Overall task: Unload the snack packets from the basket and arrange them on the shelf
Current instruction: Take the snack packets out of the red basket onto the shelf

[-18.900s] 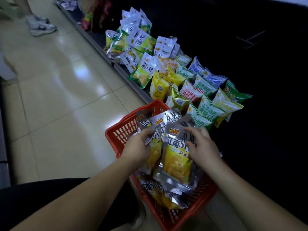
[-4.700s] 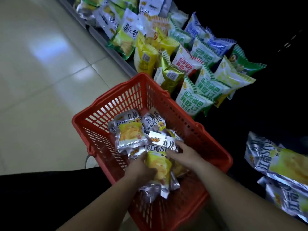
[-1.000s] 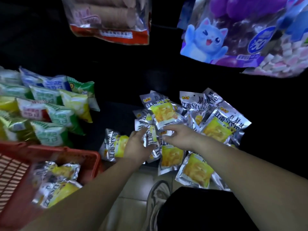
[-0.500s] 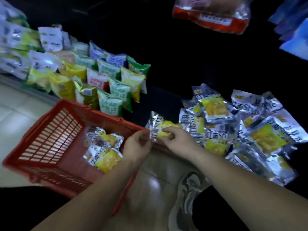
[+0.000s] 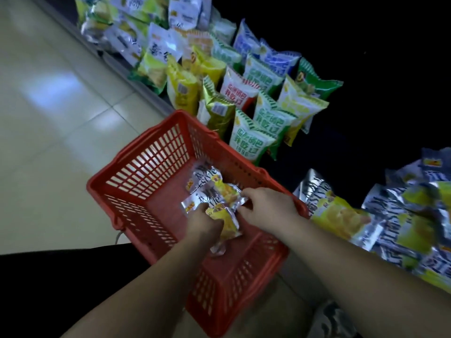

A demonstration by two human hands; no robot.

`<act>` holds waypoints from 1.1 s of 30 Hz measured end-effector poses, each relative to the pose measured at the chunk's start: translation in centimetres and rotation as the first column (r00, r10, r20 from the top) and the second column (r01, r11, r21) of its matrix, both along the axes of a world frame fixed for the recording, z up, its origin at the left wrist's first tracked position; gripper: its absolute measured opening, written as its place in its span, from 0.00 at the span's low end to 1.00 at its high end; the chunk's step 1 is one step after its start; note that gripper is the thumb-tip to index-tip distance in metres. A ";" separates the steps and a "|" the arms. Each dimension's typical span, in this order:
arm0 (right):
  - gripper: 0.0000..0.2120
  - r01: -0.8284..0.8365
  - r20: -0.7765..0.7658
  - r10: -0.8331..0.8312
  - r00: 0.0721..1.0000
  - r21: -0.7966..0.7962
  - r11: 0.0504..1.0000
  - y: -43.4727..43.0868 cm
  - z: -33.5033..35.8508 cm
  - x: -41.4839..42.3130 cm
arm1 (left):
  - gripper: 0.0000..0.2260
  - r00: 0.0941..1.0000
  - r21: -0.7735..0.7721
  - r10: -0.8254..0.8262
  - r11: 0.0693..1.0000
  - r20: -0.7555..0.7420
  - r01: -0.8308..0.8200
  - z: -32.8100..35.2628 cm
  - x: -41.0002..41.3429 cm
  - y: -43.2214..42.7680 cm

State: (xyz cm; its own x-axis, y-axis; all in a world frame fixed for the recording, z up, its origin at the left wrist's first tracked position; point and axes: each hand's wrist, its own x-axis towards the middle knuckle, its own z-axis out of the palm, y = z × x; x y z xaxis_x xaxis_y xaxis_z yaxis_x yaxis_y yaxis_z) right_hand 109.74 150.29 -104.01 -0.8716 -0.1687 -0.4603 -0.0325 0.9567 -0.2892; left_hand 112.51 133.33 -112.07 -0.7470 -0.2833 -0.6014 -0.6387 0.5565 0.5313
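Floor tiles (image 5: 53,123) shine on the left. Next comes the red basket (image 5: 146,167). Only a few snack packets (image 5: 210,189) are in it, silver with yellow pictures.

The left hand (image 5: 205,224) has its fingers curled round one packet low in the bunch. The right hand (image 5: 266,206) pinches the crinkly edge of another one.

I think these packets are light, soft and puffy, and the shiny foil looks slippery. The chips inside could break, so a gentle hold on the flat sealed edge seems best.

"Style" shows on the silver foil. Behind the basket, a green and white bag (image 5: 249,142) says "1996".

On the far right, a pile of packets (image 5: 341,215) of the same kind lies on the dark shelf (image 5: 336,152).
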 end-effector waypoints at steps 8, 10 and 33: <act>0.22 0.277 0.206 -0.229 0.951 -0.245 0.929 -4.0 -9.2 -3.9 | 0.60 0.974 -0.046 -0.145 0.987 0.175 0.156 -6.7 -3.7 -3.6; 0.24 0.281 0.239 -0.227 0.944 -0.224 0.933 -5.1 -10.7 -4.5 | 0.61 0.982 -0.024 -0.054 0.998 0.183 0.059 -8.0 -4.0 -4.1; 0.26 0.246 0.256 -0.216 0.942 -0.091 0.965 -6.6 -14.9 -3.9 | 0.34 0.885 0.093 0.465 0.883 -0.025 -0.461 -9.3 -3.8 -6.1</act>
State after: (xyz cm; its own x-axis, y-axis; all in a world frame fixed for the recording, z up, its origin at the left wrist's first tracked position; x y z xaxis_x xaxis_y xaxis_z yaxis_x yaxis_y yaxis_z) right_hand 105.86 143.68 -118.86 -0.7583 -0.0432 -0.6505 0.2701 0.8873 -0.3738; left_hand 108.75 127.19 -121.33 -0.5699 -0.5547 -0.6062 -0.7872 0.1570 0.5964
